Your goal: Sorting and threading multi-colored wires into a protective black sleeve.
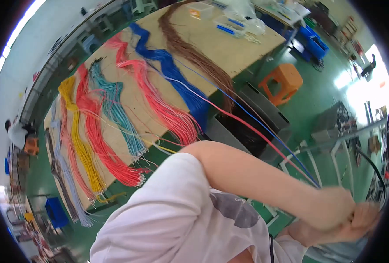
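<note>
My left arm reaches across to the right, and my left hand (332, 208) is closed, smeared by motion. A pink wire (251, 122) and a blue wire (286, 147) run taut from the table to it and vanish behind it. Close against it is my right hand (364, 220), its fingers curled; what they hold is hidden. On the table (242, 55) lie long wire bundles: brown (190, 48), blue (177, 79), pink (148, 90), teal (115, 101), red (93, 131) and yellow (80, 144). Several bundles have pale tips at their near ends.
A dark grey bin (247, 125) stands at the table's right edge, with the brown wires hanging into it. Beyond it is an orange stool (283, 81). Metal frame rails (334, 151) stand by my hands. Clear trays (231, 26) sit at the far table end; a blue crate (312, 41) lies farther right.
</note>
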`<state>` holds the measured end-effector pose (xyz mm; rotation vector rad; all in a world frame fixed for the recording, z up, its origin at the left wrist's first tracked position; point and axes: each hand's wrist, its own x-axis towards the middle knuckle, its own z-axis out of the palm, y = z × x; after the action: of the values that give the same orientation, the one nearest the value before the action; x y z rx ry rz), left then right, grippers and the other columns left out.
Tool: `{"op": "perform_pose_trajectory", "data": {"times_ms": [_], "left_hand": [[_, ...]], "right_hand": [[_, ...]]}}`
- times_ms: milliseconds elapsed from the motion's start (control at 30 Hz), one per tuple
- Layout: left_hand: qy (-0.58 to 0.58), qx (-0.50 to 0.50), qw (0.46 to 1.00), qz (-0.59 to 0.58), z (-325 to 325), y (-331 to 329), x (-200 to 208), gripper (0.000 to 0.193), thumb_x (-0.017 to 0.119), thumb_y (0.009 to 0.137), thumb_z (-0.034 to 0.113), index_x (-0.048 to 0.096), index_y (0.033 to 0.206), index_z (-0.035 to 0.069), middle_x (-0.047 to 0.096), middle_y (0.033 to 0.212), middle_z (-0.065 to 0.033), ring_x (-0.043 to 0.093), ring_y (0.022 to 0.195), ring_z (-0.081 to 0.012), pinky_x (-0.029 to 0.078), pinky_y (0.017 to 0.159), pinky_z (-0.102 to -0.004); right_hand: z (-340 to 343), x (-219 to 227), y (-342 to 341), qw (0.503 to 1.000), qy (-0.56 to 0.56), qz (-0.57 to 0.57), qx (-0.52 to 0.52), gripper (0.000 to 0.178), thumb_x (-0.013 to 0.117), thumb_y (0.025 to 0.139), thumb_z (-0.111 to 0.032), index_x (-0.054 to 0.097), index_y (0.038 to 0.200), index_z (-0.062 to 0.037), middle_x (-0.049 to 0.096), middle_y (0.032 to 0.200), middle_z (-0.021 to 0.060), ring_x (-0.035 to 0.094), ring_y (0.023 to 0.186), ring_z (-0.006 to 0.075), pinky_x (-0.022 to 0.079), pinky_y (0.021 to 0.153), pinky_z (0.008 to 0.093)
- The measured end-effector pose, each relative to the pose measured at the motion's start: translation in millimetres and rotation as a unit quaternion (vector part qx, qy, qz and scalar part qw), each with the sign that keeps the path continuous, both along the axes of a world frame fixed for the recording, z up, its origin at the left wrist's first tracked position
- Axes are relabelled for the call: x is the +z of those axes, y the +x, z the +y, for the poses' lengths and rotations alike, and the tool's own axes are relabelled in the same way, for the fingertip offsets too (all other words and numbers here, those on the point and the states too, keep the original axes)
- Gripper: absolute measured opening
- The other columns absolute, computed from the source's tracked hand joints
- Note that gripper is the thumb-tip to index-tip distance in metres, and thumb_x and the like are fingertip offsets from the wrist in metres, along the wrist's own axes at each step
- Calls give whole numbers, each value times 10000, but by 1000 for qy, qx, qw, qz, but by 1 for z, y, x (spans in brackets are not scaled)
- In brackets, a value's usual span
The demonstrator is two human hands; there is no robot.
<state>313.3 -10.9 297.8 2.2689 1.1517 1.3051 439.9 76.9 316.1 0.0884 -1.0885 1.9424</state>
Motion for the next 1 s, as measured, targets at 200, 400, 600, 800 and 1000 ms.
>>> {"op": "perform_pose_trajectory", "data": {"times_ms": [200, 400, 600, 800, 1000], "left_hand": [[-294, -222, 915, -168, 6, -71, -83, 179, 423, 867, 164, 508, 868, 7, 457, 620, 26, 442, 605, -60, 367, 494, -257], [-514, -153, 825, -180, -13, -94, -69, 249, 429, 849, 208, 493, 718, 5, 432, 497, -16, 401, 411, -79, 278, 378, -198], [-518, -246, 807, -141, -19, -114, -91, 283, 472, 852, 252, 474, 733, -5, 442, 531, -40, 423, 438, -100, 328, 398, -210], [-501, -313, 794, -144, -8, -140, -86, 292, 467, 861, 249, 482, 729, -11, 456, 549, -40, 427, 462, -104, 353, 440, -225], [-502, -246, 823, -96, -7, -171, -74, 282, 398, 893, 232, 460, 718, 19, 429, 533, 11, 407, 469, -60, 338, 446, -189]], "right_hand": [[-31, -25, -36, 940, -178, 91, -277, 322, 422, 850, -311, 355, 574, -160, 331, 477, -32, 300, 410, 79, 237, 373, 240], [-66, -81, -84, 939, -336, 6, -77, 435, 416, 854, -382, 254, 527, -147, 233, 443, -38, 192, 359, 84, 160, 351, 234], [-83, -73, -75, 942, -279, 41, -184, 448, 410, 853, -393, 236, 521, -147, 219, 435, -42, 160, 353, 72, 136, 340, 236], [-84, -78, -114, 947, -268, -22, -174, 469, 361, 866, -422, 267, 513, -129, 242, 422, -29, 212, 346, 75, 165, 332, 235], [-81, -71, -152, 934, -301, 23, -192, 461, 354, 865, -410, 276, 513, -124, 246, 434, -22, 226, 346, 89, 176, 340, 237]]}}
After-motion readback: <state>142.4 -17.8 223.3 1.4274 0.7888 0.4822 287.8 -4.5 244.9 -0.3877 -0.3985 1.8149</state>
